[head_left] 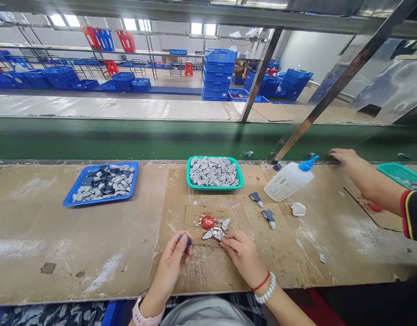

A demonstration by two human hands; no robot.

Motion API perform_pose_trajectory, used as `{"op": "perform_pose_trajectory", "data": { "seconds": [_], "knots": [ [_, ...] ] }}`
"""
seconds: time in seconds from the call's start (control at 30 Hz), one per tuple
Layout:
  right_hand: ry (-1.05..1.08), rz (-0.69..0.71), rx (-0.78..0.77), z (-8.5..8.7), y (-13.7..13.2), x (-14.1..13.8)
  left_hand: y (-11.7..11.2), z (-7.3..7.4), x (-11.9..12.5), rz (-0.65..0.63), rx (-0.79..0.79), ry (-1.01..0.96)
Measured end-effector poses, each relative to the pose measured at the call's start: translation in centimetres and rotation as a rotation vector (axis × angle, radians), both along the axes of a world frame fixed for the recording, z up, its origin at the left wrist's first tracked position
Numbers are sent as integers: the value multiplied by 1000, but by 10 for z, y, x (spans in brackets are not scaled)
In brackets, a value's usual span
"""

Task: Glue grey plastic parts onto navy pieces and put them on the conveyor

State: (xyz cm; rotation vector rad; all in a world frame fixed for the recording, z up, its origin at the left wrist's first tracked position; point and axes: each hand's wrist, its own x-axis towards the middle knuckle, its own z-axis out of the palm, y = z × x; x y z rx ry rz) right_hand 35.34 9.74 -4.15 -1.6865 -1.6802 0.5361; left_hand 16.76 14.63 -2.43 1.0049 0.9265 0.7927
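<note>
My left hand (177,250) is closed around a small dark blue-grey piece (185,242), pinched between thumb and fingers above the table. With its fingertips, my right hand (240,253) pinches a light grey piece (218,235) on a wet cardboard sheet (195,217). More light grey pieces (207,234) lie beside it, close to a shiny red dome-shaped item (207,222). Two joined dark-and-light pieces (269,218) rest to the right. Beyond the sheet stands a green tray (241,179) heaped with light grey pieces.
A blue tray (67,201) of dark and light pieces sits at left. A white bottle with a blue cap (286,182) and crumpled white paper (298,209) are at right. A co-worker's arm (375,181) reaches toward the green belt (127,138). A slanted metal post (317,111) crosses the right.
</note>
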Motion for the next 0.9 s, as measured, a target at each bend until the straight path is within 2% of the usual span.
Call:
{"op": "perform_pose_trajectory", "data": {
  "seconds": [0.1, 0.23, 0.5, 0.63, 0.73, 0.9],
  "knots": [
    [95, -13, 7, 4, 0, 4, 0, -1, -3, 6, -1, 7],
    [269, -113, -19, 12, 2, 13, 1, -2, 2, -8, 34, 14],
    [529, -159, -66, 29, 5, 17, 0, 0, 24, -138, 84, 25],
    [544, -150, 4, 42, 2, 8, -6, 7, 35, -189, 205, 69],
    [489, -135, 116, 52, -2, -3, -10, 15, 40, -187, 274, 80],
    [340, -61, 277, 53, -6, -19, -15, 25, 43, -144, 329, 151]
  ]
}}
